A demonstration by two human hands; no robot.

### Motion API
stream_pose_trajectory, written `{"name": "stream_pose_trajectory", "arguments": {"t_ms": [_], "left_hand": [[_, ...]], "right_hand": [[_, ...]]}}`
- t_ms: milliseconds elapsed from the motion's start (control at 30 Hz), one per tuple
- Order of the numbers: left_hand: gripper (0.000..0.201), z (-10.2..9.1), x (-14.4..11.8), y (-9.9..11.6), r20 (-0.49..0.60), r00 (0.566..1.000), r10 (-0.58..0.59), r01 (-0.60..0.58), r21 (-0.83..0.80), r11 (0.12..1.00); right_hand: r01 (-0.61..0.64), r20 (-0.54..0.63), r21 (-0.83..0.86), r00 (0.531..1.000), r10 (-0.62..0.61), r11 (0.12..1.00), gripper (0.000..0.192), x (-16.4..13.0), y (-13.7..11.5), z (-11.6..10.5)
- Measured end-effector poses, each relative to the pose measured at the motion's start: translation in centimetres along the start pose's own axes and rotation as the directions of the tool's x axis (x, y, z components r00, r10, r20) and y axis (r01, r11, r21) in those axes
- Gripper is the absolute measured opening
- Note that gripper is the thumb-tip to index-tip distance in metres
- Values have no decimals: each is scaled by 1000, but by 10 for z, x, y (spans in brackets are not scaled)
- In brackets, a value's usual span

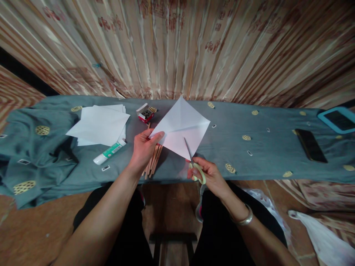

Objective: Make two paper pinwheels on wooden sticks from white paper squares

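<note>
A square sheet of white paper [180, 122], marked with crossing creases, is held up corner-on above the cloth. My left hand [145, 146] pinches its left corner, thumb on top. In my right hand [205, 171] is a pair of scissors [200, 173] with pale yellow-green handles. One blade lies over the paper near its lower corner, pointing up and left; the other blade seems hidden behind the sheet. Several thin wooden sticks [152, 162] lie beneath the paper, beside my left hand, their middle partly covered.
On the grey-green cloth [235, 122] at left are stacked white sheets [101, 123] and a glue tube [109, 152]. A small open red-and-white box [145, 113] stands behind my left hand. A black phone [311, 145] and a blue-framed device [338, 120] lie far right. A curtain [177, 48] hangs behind.
</note>
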State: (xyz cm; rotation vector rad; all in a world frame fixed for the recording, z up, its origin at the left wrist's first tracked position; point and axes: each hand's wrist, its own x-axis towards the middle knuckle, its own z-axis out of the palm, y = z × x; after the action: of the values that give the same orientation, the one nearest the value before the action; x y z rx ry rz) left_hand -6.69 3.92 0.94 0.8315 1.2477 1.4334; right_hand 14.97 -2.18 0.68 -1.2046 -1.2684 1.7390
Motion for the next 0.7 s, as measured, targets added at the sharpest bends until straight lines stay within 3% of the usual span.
{"name": "stream_pose_trajectory", "arguments": {"t_ms": [700], "left_hand": [[22, 4, -5, 0, 50, 998, -46, 47, -13, 999]], "right_hand": [[-8, 22, 22, 1000, 7, 1000, 53, 0, -2, -3]]}}
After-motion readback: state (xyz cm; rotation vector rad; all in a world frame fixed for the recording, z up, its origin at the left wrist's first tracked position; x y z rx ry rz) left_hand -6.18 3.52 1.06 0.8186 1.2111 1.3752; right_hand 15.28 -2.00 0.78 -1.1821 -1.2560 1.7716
